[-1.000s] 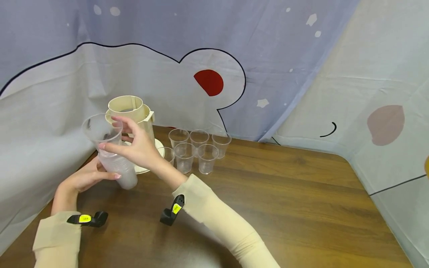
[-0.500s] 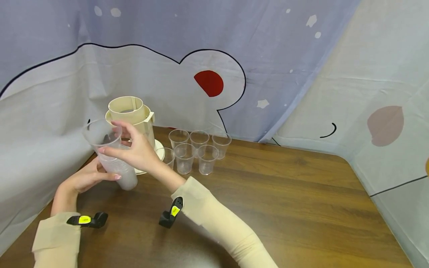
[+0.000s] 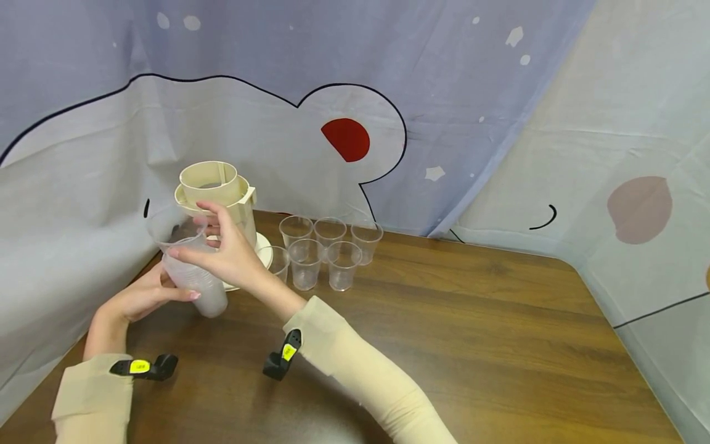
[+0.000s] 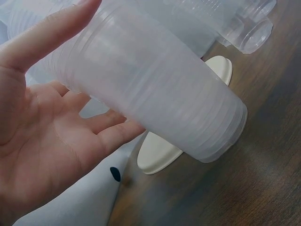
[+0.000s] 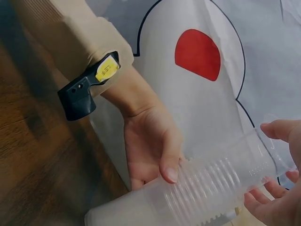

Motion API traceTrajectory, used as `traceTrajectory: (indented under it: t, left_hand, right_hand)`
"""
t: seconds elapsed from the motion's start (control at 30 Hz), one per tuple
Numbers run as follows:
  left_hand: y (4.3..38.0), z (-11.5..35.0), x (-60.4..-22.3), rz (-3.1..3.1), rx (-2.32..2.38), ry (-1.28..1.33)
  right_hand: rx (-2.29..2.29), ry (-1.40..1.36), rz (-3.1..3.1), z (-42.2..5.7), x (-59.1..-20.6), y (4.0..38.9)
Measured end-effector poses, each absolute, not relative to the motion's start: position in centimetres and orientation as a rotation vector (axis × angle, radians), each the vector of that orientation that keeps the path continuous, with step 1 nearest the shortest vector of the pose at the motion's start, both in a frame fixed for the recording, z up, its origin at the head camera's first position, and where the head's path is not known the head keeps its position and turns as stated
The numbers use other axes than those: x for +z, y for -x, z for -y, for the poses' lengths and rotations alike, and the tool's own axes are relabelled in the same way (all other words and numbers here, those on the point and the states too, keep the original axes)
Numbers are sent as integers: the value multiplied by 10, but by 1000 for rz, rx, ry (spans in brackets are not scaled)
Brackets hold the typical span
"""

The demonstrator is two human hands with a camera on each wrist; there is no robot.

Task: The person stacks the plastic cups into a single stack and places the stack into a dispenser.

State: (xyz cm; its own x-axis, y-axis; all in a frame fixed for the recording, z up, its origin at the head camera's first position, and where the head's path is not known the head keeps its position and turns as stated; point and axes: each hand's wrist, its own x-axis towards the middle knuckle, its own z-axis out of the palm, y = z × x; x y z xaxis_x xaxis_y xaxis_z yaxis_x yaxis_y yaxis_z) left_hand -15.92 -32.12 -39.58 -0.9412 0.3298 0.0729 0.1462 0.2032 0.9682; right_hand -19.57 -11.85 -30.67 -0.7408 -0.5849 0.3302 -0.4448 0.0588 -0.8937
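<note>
My left hand (image 3: 141, 297) grips a tilted stack of nested clear plastic cups (image 3: 204, 295) from below, thumb along its near side. In the left wrist view the stack (image 4: 169, 99) slants down toward the table, its base above the wood. At its upper end, my right hand (image 3: 230, 250) holds the topmost cup (image 3: 176, 229) near the rim between thumb and fingers. That cup's lower part sits in the stack's mouth. In the right wrist view several ridged rims (image 5: 202, 186) show between both hands; some right fingertips are hidden behind the cup.
Several separate clear cups (image 3: 305, 265) stand upright in two rows beyond my right forearm, which partly covers one. Behind my hands is a cream cylindrical container (image 3: 246, 216) on a round pale base (image 3: 265, 248). A printed curtain (image 3: 249, 135) borders the wooden table (image 3: 471, 320).
My right hand and the topmost cup have moved slightly down and right, closer to the stack. My left hand and the stack stay nearly where they were.
</note>
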Motion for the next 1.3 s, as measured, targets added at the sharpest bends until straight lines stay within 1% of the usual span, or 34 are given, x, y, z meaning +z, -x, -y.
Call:
traceTrajectory:
  t: [0.33,0.6,0.77,1.07,1.3]
  left_hand:
    - [158,322,-397,-2282,1870,-482]
    - [158,323,-399,-2279,1896,-498]
    - [158,324,-400,-2247,1931,-525]
    - [159,322,-400,-2274,1915,-502]
    - [159,322,-400,-2229,1950,-537]
  right_hand:
    - [-1694,1128,-2299,117,-314,197]
    - [-1685,1074,-2322,116,-319,200]
    - [-1673,1091,-2326,114,-324,203]
    - [-1658,1116,-2294,114,-329,203]
    - [-1610,1086,-2320,115,-332,202]
